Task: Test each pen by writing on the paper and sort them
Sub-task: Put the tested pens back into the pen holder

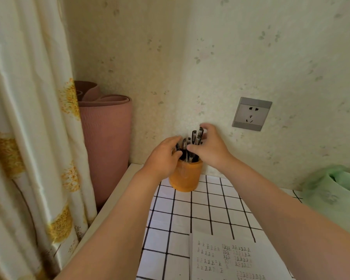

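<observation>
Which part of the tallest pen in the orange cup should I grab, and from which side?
Pinch the tallest pen by its black top end, coming from above. It stands near upright in the orange cup, packed among other pens, so only its top is exposed. It is nearest the right hand, so that hand probably suits.

One wide-angle view is taken from head height, directed forward and down across the table toward the wall corner. The orange cup of pens is framed centrally, at arm's length.
</observation>
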The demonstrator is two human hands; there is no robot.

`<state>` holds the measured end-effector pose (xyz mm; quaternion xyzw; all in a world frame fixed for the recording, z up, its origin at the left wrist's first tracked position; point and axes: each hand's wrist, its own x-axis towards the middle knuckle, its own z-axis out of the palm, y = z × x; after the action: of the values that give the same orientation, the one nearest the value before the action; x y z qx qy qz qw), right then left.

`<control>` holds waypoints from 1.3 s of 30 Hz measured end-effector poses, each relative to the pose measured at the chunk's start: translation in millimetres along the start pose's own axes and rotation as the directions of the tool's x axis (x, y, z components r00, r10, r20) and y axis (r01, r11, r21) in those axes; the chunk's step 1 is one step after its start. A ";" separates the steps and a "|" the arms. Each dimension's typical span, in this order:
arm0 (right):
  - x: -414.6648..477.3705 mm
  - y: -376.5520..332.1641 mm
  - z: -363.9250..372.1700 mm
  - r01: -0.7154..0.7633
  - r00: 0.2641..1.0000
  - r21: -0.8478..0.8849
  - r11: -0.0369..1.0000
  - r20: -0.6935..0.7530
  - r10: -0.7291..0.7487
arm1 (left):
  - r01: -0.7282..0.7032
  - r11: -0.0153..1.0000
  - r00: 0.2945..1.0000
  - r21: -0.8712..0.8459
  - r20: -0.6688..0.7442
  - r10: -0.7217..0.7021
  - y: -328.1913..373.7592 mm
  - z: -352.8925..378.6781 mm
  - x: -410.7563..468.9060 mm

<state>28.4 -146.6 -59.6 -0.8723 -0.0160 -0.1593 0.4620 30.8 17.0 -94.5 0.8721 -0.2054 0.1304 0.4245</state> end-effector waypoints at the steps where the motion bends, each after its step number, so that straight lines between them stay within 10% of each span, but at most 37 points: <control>1: -4.3 0.1 -0.6 0.083 0.995 -0.028 0.996 -0.047 -0.084 | 0.007 1.000 1.000 0.010 -0.016 -0.007 -0.1 -0.3 1.0; 6: -11.2 13.4 -6.6 0.442 0.874 -0.354 0.824 -0.036 -0.484 | 0.027 1.000 0.998 -0.001 -0.057 -0.027 2.2 2.0 4.0; 11: 4.6 11.3 5.0 0.321 0.947 -0.500 0.804 0.160 -0.279 | 0.027 0.999 0.996 -0.026 -0.083 -0.029 5.6 5.3 5.5; 18: 0.5 9.2 -0.4 0.199 0.933 -0.150 0.968 0.332 -0.141 | 0.037 0.996 0.995 -0.075 -0.085 -0.044 2.8 4.2 6.2; 39: 8.3 20.5 19.8 0.303 0.945 -0.475 0.826 0.035 -0.326 | -0.019 1.000 0.977 0.006 -0.213 0.020 -0.4 5.1 6.8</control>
<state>45.1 -143.3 -83.9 -0.9398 -0.1090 -0.2530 0.2020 37.3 11.5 -95.1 0.8520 -0.1670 0.2274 0.4410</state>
